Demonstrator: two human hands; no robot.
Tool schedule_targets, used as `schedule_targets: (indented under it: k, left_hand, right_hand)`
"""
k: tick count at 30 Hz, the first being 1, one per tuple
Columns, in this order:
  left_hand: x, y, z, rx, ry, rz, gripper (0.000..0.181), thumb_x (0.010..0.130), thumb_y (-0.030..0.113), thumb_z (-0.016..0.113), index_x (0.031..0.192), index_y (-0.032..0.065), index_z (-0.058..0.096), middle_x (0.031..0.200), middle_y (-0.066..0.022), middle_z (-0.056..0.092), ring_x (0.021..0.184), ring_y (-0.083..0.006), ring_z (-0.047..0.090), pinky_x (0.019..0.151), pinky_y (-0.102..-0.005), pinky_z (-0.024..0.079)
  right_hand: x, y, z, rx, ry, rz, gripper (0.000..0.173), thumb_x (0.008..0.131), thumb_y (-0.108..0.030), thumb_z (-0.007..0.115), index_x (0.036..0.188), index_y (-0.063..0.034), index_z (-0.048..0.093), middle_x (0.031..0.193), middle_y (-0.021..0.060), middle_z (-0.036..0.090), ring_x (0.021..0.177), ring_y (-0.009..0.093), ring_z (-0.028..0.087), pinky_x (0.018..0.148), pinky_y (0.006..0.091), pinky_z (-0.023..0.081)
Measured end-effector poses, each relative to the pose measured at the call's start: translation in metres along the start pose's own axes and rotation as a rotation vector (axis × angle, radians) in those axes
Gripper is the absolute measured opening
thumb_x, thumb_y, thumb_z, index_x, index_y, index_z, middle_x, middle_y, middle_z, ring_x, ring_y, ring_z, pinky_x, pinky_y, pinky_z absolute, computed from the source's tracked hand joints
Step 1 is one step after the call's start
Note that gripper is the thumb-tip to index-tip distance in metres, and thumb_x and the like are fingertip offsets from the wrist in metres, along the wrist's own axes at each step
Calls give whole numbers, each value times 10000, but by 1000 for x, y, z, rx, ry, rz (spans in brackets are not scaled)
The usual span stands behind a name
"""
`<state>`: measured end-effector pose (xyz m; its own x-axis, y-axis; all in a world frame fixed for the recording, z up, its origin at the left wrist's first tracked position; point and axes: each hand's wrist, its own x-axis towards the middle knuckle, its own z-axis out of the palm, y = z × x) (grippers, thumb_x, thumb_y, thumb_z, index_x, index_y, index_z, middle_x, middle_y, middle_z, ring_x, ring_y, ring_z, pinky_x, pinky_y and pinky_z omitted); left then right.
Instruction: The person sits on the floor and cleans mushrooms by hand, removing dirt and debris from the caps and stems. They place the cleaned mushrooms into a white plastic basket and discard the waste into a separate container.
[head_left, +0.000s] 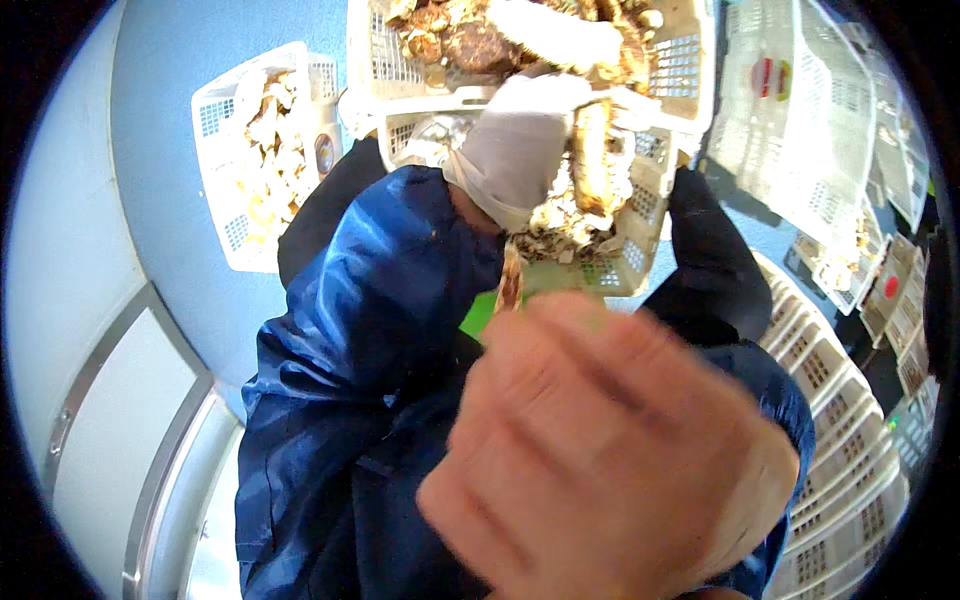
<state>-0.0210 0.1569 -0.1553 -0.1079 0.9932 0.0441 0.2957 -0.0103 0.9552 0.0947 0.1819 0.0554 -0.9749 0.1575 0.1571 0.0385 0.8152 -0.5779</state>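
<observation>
My left hand (517, 142), in a pale glove, reaches over a white plastic crate (652, 262); its glare-washed fingers close around the upper end of a long pale piece, probably a mushroom stem (592, 165). Beneath are pale and brown scraps (562, 232). My bare right hand (592, 435), large and blurred near the camera, is closed on a narrow, pointed, brown-stained thing (511, 277), possibly a knife blade; a bit of green (480, 319) shows beside it. The held part is hidden behind my fingers.
Beyond stands a larger crate (701, 67) of brown, mushroom-like pieces (480, 49), with an overexposed white thing (559, 34) on top. A crate (206, 165) of pale pieces stands left. Several white crates (795, 120) and a slatted basket (832, 450) stand right. A wall panel (112, 442) is lower left.
</observation>
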Motion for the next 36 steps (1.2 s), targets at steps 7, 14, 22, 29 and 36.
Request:
schedule_targets:
  k: [7, 14, 22, 29, 36]
  left_hand:
    - [-41, 26, -34, 630, 110, 503, 285, 773, 24, 595, 1046, -45, 638, 947, -143, 650, 853, -279, 626, 887, -428, 474]
    - [-101, 109, -17, 288, 181, 270, 266, 874, -36, 600, 1136, -75, 619, 1076, -175, 670, 1021, -268, 658, 890, -352, 531]
    - [-159, 155, 14, -843, 34, -195, 315, 982, 91, 477, 1275, -14, 524, 1218, -113, 601, 1081, -206, 602, 937, -348, 504]
    - [-194, 124, 37, -605, 94, -151, 145, 932, 117, 497, 976, 31, 604, 882, -139, 599, 812, -214, 566, 687, -354, 449]
    - [-200, 169, 31, -904, -133, -284, 340, 934, 242, 604, 1215, 57, 558, 1115, -34, 607, 1018, -170, 597, 890, -322, 507]
  right_hand:
    - [-68, 4, 7, 245, 534, 314, 57, 758, 39, 636, 753, 17, 583, 877, 131, 615, 764, 223, 577, 694, 279, 455]
    - [-153, -53, 55, 815, 776, 715, 107, 846, 28, 618, 782, 4, 536, 929, 93, 583, 820, 128, 516, 740, 241, 416]
    - [-143, -104, 37, 193, 864, 227, 83, 734, 32, 683, 792, -1, 635, 1016, 167, 652, 881, 276, 628, 772, 329, 492]
    - [-142, -115, 51, -137, 718, -42, 169, 641, 49, 687, 776, 4, 595, 987, 144, 659, 870, 315, 633, 737, 368, 514]
    - [-153, -118, 49, 131, 763, 64, 90, 741, 19, 670, 764, 5, 584, 840, 118, 654, 722, 226, 620, 653, 309, 498]
